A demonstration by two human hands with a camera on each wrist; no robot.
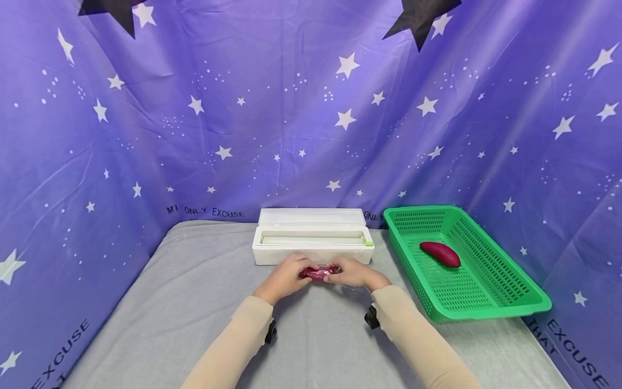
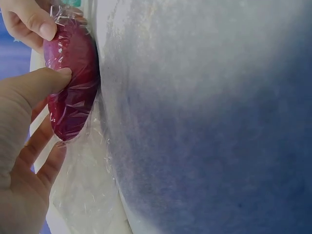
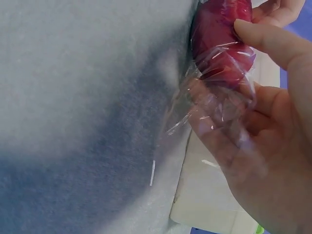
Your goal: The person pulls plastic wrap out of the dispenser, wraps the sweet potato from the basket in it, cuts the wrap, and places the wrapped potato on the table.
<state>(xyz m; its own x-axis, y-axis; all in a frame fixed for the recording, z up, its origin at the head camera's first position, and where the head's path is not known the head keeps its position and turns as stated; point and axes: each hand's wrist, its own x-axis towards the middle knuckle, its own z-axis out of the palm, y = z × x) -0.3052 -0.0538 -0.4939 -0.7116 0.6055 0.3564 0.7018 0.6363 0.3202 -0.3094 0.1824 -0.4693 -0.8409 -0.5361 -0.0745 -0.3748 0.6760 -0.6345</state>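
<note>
Gripping one dark red piece in film just on the near side of the white box [image 1: 311,255]: left hand [image 1: 289,273] and right hand [image 1: 355,272] both have it, thumbs on its surface, one toward each end. Call it the wrapped piece [image 1: 318,274]; film is snug but creased on the body. Loose clear film [image 3: 219,105] trails off its right end, across the right hand's fingers, with more below the left end. White box itself is what blocks the far side of the hands: clear lid [image 1: 311,217] tipped up at its back, long slot on top, green tab [image 1: 369,244] at the slot's right end. Green basket [image 1: 491,313] is right of the white box, a bit apart, mesh sides, with a second red piece [image 1: 441,254] lying in it. Bench [image 1: 204,308] under the white box has a grey cloth top, shadowed on the near side below the forearms. Purple curtain [image 1: 272,119] hangs behind the white box and down both sides, white stars, two dark stars up top, black lettering low down.
</note>
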